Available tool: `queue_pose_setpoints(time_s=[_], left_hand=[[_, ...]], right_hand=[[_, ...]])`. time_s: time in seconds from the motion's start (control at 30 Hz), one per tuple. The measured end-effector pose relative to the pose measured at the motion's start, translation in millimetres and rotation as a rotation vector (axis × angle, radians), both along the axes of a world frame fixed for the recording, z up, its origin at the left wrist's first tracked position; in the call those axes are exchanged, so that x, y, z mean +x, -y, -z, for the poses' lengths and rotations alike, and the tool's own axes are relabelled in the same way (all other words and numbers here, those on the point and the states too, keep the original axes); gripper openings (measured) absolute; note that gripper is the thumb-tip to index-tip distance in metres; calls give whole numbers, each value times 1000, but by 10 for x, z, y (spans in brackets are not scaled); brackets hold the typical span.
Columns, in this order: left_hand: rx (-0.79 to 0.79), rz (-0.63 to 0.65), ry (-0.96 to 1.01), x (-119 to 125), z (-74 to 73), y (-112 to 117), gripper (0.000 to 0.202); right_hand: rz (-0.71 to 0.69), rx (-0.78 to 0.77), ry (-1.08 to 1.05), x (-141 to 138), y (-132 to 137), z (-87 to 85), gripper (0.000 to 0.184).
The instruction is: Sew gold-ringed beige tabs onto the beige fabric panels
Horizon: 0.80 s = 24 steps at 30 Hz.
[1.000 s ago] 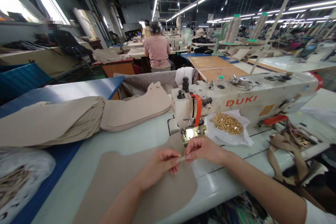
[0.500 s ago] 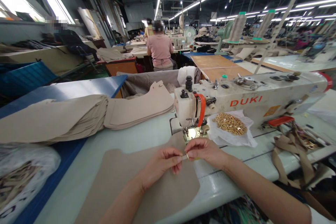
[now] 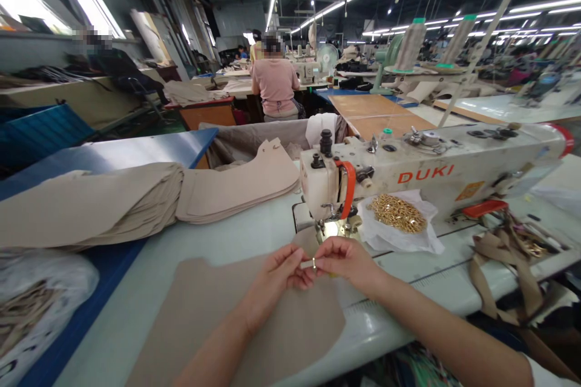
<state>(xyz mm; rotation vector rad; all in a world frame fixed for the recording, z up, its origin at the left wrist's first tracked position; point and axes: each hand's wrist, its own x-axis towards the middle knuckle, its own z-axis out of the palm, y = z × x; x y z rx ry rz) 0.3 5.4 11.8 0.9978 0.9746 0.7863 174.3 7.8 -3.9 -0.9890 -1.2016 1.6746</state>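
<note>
Between the fingertips of both hands, just in front of the sewing machine [image 3: 426,163], is a short beige strap [image 3: 307,264] with a small gold ring [image 3: 314,262] around it. My left hand [image 3: 284,269] pinches the strap's left end. My right hand [image 3: 342,260] pinches at the gold ring, its fingers partly covering it. Below the hands a beige fabric panel [image 3: 218,320] lies flat, one end reaching the lit needle area. Behind my right hand, a white bag [image 3: 431,236] holds a heap of gold rings [image 3: 397,213].
Stacked beige panels [image 3: 236,187] lie at the left of the white table. A plastic bag [image 3: 49,290] of strap pieces sits at the left edge. Beige straps [image 3: 494,266] hang over the right edge. Thread cones [image 3: 411,45] stand behind; a co-worker [image 3: 275,84] sits farther off.
Both hands have shifted slightly left and closer together. The gold ring has moved left with my right fingers, and more of it shows now.
</note>
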Motion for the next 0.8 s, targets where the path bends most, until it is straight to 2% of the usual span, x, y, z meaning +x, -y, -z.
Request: queue_pose_setpoints(time_s=[0.1,0.23,0.47,0.57,0.7,0.8], left_hand=[[-41,-32,55,-4,15,-11,38],[-3,2,-11,22,-25,-23,34],[55,86,-113,26,-126,-2,23],[146,102,-197,7,-99,16,15],[345,84,-360,-23,-11,40,4],[388,84,-416,-35,17,50,4]], right_hand=[[59,-44,-46,-20,-6,36,34],[110,-41,-61,-56,17,98,34],[-13,-37,-140,-57,54,89,33],[-14,32,-83,-65,128,38,28],[49,203,115,-81,221,8,26],[56,276,188,-72,234,19,19]])
